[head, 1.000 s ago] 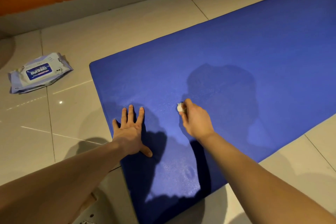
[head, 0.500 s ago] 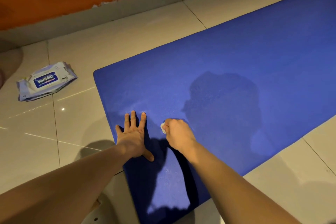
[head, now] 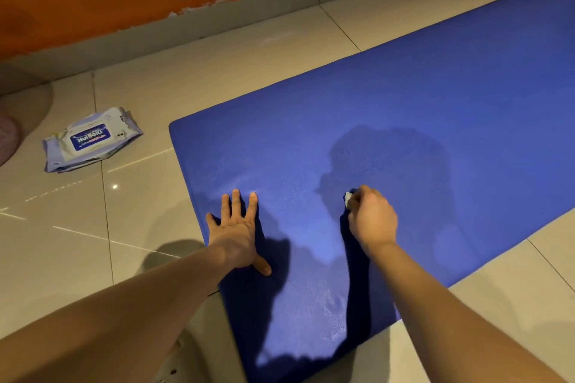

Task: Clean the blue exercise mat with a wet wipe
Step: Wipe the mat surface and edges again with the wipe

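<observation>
Since the earlier frame, the right hand (head: 373, 221) is found shifted rightward across the blue exercise mat (head: 435, 102), well apart from the left hand (head: 235, 233), beside which it was seen before; the left hand is kept in its place.

At far left, a pack of wipes (head: 91, 138) is seen lying flat on the tiled floor (head: 217, 65), clear of the mat's end. Next, the left hand is laid palm down on the mat near its left edge, its fingers (head: 236, 205) held straight and slightly spread, the thumb stretched out toward the person; nothing is held in it. Further right, a small crumpled wet wipe (head: 348, 198) is pinched in the curled fingers of the right hand, only a white corner being shown at the fingertips, on their left side. The wipe is pressed against the mat surface inside a dark shadow. The mat is spread flat on the floor, running off toward the upper right.
</observation>
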Available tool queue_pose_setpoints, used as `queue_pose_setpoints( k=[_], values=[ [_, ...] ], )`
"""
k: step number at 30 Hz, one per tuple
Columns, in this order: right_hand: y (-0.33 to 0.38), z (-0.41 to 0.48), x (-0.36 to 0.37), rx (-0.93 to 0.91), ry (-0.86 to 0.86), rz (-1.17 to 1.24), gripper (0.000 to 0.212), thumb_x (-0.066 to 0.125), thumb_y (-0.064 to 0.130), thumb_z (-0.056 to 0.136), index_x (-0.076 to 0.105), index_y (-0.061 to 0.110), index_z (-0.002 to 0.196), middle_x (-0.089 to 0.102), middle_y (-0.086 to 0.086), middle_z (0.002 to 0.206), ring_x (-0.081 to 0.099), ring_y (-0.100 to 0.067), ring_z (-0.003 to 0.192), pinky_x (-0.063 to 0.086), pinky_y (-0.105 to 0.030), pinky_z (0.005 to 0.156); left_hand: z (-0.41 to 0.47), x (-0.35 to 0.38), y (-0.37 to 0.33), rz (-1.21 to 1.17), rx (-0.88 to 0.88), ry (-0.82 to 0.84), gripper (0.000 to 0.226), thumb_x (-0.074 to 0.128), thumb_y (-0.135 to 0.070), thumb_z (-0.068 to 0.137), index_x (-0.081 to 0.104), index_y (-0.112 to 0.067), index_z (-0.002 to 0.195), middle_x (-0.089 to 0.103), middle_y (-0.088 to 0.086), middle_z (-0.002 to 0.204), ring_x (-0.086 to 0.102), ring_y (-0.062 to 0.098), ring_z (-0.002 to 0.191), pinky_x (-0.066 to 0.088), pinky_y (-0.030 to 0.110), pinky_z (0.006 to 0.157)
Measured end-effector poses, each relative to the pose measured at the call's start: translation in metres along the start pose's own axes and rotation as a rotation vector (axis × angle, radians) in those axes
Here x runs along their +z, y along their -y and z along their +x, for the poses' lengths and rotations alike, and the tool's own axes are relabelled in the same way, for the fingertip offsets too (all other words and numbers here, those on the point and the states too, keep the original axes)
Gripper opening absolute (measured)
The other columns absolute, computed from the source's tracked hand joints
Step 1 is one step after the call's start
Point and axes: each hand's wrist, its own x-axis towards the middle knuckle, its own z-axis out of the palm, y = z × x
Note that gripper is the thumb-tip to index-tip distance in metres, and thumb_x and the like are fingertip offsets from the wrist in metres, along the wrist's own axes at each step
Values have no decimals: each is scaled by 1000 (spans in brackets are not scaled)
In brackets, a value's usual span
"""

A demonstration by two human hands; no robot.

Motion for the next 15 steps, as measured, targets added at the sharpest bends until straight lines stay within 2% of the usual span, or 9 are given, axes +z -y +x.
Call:
queue_pose_setpoints(
  k=[2,5,7,8,9,10,11,13,15],
  values=[
    [12,-15,9,0,-30,57,21,54,23,102,58,7,90,64,-15,95,58,-38,77,35,-36,60,0,0,-1,-7,0,-5,170,88,-73,49,-39,-24,150,-37,13,162,-29,37,151,8,63,123],
    [49,-62,35,-128,85,96,21,53,21,102,59,7,88,63,-16,92,60,-42,80,33,-37,62,1,1,-1,-18,1,-14,170,89,-72,49,-39,-25,151,-37,13,162,-29,36,151,7,64,123],
    [70,-93,44,-265,179,45,16,65,18,94,58,10,82,62,-11,84,60,-36,67,31,-35,54,1,1,0,-20,-4,-13,170,89,-72,49,-39,-25,151,-37,13,162,-30,36,151,7,64,123],
    [74,-101,44,-353,200,26,20,74,16,87,57,13,77,60,-7,77,57,-32,57,26,-32,49,1,1,1,-19,-3,-13,170,89,-73,49,-39,-25,150,-37,13,162,-29,36,151,7,64,123],
    [68,-99,46,-444,190,1,24,78,16,83,56,15,74,58,-4,72,56,-30,53,23,-30,46,1,1,1,-18,-2,-15,170,89,-73,49,-39,-26,150,-37,12,162,-29,36,151,7,64,123],
    [58,-92,42,-487,212,-25,21,75,19,86,57,15,76,59,-5,74,58,-31,55,27,-30,46,0,1,1,-20,1,-17,170,89,-74,48,-39,-26,151,-37,12,162,-29,36,151,7,64,123],
    [45,-81,36,-489,202,-71,13,68,20,91,59,15,83,61,-7,81,62,-34,64,35,-34,49,1,1,1,-23,6,-21,171,89,-74,47,-38,-26,151,-36,12,163,-29,36,151,8,63,123],
    [11,-52,20,-380,111,-107,4,59,17,93,61,13,93,63,-11,93,64,-40,77,44,-39,56,1,0,1,-30,10,-18,172,89,-74,46,-38,-25,152,-36,12,163,-28,36,152,8,63,123],
    [-15,-31,6,-182,-15,-173,13,55,22,99,59,10,99,65,-13,98,64,-39,78,39,-37,57,0,0,0,-33,6,-18,172,89,-74,46,-38,-25,152,-36,12,162,-29,36,151,7,64,123]
  ],
)
